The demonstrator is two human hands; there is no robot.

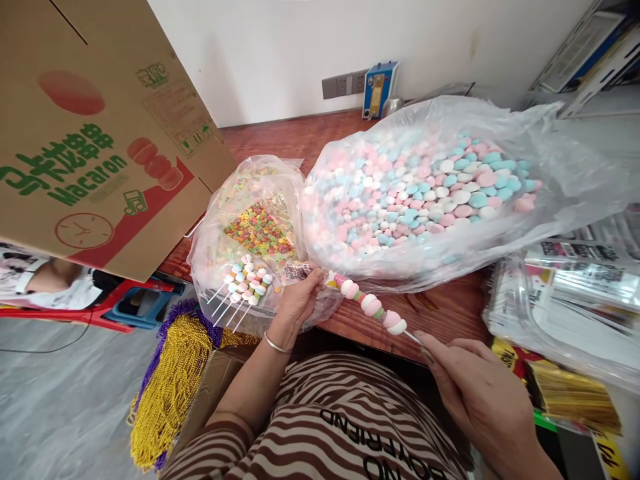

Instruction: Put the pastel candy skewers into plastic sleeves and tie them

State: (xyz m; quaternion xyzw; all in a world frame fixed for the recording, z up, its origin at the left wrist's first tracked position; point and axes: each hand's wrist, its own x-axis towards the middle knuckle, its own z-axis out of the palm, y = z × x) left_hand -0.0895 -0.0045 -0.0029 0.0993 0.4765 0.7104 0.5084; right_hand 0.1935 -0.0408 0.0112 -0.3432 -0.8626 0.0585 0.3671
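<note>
Candy skewer [373,307] hangs slanted over the front edge of the wooden table [450,310], and pink and white pieces sit along its middle. Its bare lower end points to 4 o'clock and lies between the fingertips [425,339] of the right hand [475,393], which are pressed together on the stick. Its upper end points to 10 o'clock, where the left hand [297,303] has the thumb and fingers closed around the tip.

At 12 o'clock from the skewer, just beside it, bulges the big plastic bag [425,193] of pastel candies. Only a narrow strip of bare wood stays free between this bag and the table edge. At 9 o'clock, finished skewers [243,283] rest on a smaller bag [255,227] of colourful rings. At 3 o'clock a stack of wrapped packets [575,293] closes that side. At 8 o'clock, gold beads [170,393] hang beside open grey floor.
</note>
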